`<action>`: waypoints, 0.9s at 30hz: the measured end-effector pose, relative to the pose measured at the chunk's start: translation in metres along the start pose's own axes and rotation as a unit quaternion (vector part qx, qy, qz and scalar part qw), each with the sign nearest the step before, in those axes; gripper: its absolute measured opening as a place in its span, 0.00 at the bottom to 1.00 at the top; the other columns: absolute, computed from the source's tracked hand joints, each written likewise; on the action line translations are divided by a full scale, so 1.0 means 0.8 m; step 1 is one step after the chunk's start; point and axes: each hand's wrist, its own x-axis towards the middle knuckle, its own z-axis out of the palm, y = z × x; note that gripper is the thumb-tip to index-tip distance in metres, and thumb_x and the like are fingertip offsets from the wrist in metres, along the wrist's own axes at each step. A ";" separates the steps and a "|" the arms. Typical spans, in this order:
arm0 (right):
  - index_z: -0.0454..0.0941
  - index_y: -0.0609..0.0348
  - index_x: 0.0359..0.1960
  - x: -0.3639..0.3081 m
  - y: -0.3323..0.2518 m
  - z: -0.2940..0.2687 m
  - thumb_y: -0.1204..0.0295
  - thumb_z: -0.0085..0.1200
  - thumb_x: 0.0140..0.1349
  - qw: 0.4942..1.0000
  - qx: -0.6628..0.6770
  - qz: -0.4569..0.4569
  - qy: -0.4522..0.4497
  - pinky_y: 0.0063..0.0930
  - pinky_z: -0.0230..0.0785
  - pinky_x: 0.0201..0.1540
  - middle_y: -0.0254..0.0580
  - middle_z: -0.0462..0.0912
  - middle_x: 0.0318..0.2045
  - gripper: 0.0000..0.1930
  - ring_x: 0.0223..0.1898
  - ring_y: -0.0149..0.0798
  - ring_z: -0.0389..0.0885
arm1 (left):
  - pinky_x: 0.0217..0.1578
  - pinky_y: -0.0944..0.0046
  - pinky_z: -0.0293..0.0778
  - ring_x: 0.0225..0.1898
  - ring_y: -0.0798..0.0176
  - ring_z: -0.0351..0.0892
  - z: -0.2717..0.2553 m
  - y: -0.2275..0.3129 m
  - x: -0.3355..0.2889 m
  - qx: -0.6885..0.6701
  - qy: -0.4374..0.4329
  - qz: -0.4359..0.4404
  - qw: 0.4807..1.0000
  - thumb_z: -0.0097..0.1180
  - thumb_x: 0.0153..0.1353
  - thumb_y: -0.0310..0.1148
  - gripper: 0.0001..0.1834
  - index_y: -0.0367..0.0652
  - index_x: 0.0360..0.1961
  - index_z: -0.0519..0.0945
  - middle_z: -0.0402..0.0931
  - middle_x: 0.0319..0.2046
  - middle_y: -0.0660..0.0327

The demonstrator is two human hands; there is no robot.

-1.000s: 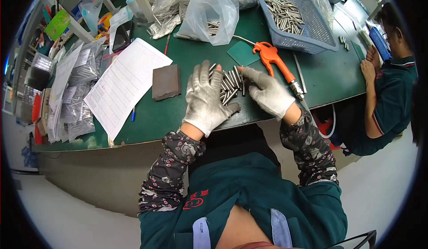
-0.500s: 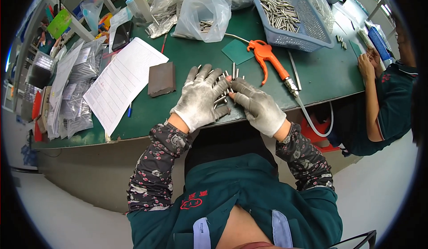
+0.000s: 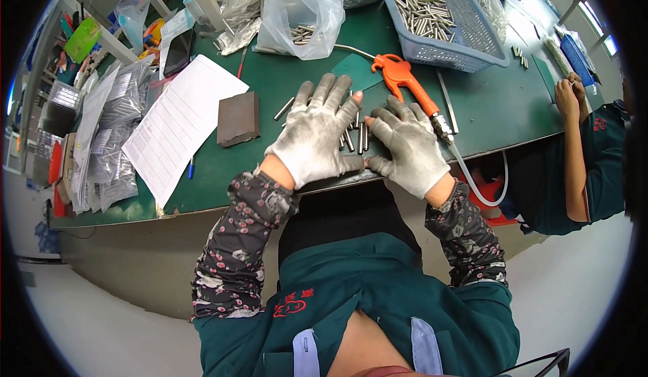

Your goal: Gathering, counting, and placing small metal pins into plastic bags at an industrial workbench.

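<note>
Both my hands wear grey-white work gloves with some fingertips bare. Flat over a small spread of shiny metal pins (image 3: 362, 137) lies my left hand (image 3: 316, 130), fingers stretched forward and apart. My right hand (image 3: 410, 144) rests opposite it with fingers spread, its thumb close to the left thumb. Several pins show in the gap between the hands; others are hidden under the palms. One loose pin (image 3: 284, 109) lies just left of my left fingers. Beyond my right fingertips is an orange air blow gun (image 3: 405, 80) with a clear hose.
A blue-grey basket (image 3: 449, 56) of metal pins stands at the back, beside a clear plastic bag (image 3: 297, 12) holding more. To the left are a brown block (image 3: 237, 119), a printed sheet (image 3: 182, 127) and bagged parts (image 3: 118, 147). A co-worker (image 3: 587, 154) sits at the right.
My hands have flattened and spread; the left has moved slightly right and forward, the right a little to the right. The pins between them lie more spread out, with one now apart at the left.
</note>
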 end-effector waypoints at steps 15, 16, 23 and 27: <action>0.78 0.55 0.41 -0.016 -0.004 0.004 0.71 0.57 0.46 0.997 0.058 -0.029 0.030 0.55 0.53 0.60 0.38 0.78 0.45 0.16 0.55 0.46 0.70 | 0.60 0.48 0.59 0.53 0.48 0.70 0.000 0.001 -0.030 -0.078 0.004 0.035 0.996 0.61 0.45 0.43 0.29 0.41 0.49 0.75 0.70 0.52 0.52; 0.78 0.55 0.40 -0.016 -0.005 0.002 0.71 0.57 0.45 0.998 0.048 -0.024 0.035 0.56 0.53 0.60 0.38 0.78 0.44 0.16 0.55 0.46 0.70 | 0.60 0.48 0.59 0.53 0.48 0.70 0.001 0.000 -0.030 -0.078 0.004 0.036 0.996 0.61 0.45 0.43 0.29 0.41 0.49 0.75 0.70 0.52 0.52; 0.78 0.55 0.39 -0.020 -0.012 -0.013 0.76 0.55 0.41 1.000 0.012 0.005 0.024 0.54 0.49 0.62 0.41 0.77 0.45 0.17 0.56 0.48 0.68 | 0.61 0.46 0.55 0.58 0.46 0.64 -0.006 0.013 -0.032 -0.055 0.022 -0.022 0.998 0.63 0.43 0.49 0.39 0.41 0.56 0.69 0.66 0.56 0.50; 0.79 0.55 0.38 -0.024 -0.007 -0.015 0.77 0.54 0.41 0.999 0.002 -0.030 0.018 0.52 0.51 0.61 0.41 0.78 0.43 0.17 0.53 0.48 0.70 | 0.62 0.47 0.53 0.59 0.50 0.63 -0.003 0.021 -0.027 -0.038 -0.008 -0.034 0.999 0.64 0.42 0.48 0.38 0.42 0.55 0.71 0.66 0.56 0.50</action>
